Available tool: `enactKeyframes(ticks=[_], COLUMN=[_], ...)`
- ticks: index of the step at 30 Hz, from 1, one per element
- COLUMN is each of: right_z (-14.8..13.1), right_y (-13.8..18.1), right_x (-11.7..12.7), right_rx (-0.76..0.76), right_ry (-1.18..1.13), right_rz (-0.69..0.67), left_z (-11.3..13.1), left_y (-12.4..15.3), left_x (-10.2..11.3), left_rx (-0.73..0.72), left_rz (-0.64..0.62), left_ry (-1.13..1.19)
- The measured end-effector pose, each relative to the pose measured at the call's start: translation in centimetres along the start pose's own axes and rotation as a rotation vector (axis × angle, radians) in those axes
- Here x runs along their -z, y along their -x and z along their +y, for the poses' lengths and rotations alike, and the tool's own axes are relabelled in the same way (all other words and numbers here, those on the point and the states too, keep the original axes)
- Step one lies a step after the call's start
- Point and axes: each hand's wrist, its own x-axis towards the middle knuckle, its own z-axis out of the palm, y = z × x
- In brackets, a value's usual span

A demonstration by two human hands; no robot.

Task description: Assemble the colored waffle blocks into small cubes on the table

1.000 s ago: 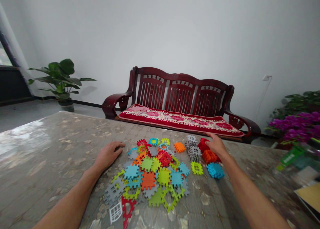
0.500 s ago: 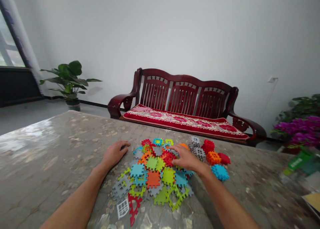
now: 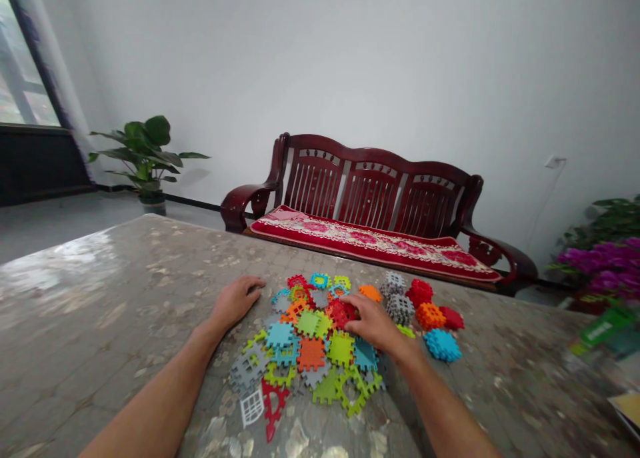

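Observation:
A pile of colourful interlocking plastic tiles with toothed edges lies on the table before me, with green (image 3: pixel 307 323), blue (image 3: pixel 280 335) and orange (image 3: pixel 311 355) ones among them. My right hand (image 3: pixel 374 321) reaches over the pile's right side, thumb and fingers around a red toothed tile (image 3: pixel 342 313). That tile still lies among the others. Left of the pile, my left hand (image 3: pixel 237 303) rests on the tabletop, fingers loosely extended and holding nothing. Nearest me lie a white window-lattice piece (image 3: pixel 252 407) and a red triangular piece (image 3: pixel 273 405).
Right of the pile stand sorted stacks: grey (image 3: pixel 401 309), red (image 3: pixel 419 293), orange (image 3: pixel 431 316) and blue (image 3: pixel 443 345). The patterned table (image 3: pixel 125 298) extends widely left. Behind it is a wooden bench (image 3: pixel 370 185). Purple flowers (image 3: pixel 605 265) and a green package (image 3: pixel 607 323) are at right.
My right hand has shifted slightly, its fingers now closer about the red tile. My left hand stays by the pile. The whole view has moved a little.

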Motion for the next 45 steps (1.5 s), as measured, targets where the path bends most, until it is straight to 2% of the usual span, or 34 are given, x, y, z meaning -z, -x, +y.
enactKeyframes(ticks=[8, 12, 16, 23, 27, 35, 38, 45], right_z=[2.6, 2.9, 2.6, 2.9, 3.0, 1.8, 1.5, 1.5], right_y=[0.4, 0.4, 0.5, 0.6, 0.6, 1.5, 1.8, 1.6], right_x=[-2.6, -2.6, -2.3, -2.4, -2.3, -1.1, -0.9, -1.2], right_rx=[-0.234, -0.259, -0.277, -0.216, -0.255, -0.146, -0.148, -0.169], right_ry=[-0.546, -0.671, -0.680, -0.522, -0.459, -0.107, -0.022, -0.012], right_rz=[0.463, 0.556, 0.558, 0.495, 0.436, 0.259, 0.218, 0.217], left_z=[0.2, 0.2, 0.2, 0.0, -0.2, 0.0, 0.2, 0.4], left_y=[0.1, 0.1, 0.0, 0.0, 0.0, 0.1, 0.1, 0.2], left_x=[0.2, 0.2, 0.2, 0.1, 0.0, 0.2, 0.3, 0.4], left_rx=[0.018, 0.028, 0.017, 0.001, -0.002, 0.000, -0.002, 0.015], left_rz=[0.000, -0.007, -0.006, 0.004, 0.012, 0.010, 0.012, 0.012], left_ry=[0.023, 0.023, 0.022, 0.024, 0.029, 0.034, 0.034, 0.031])
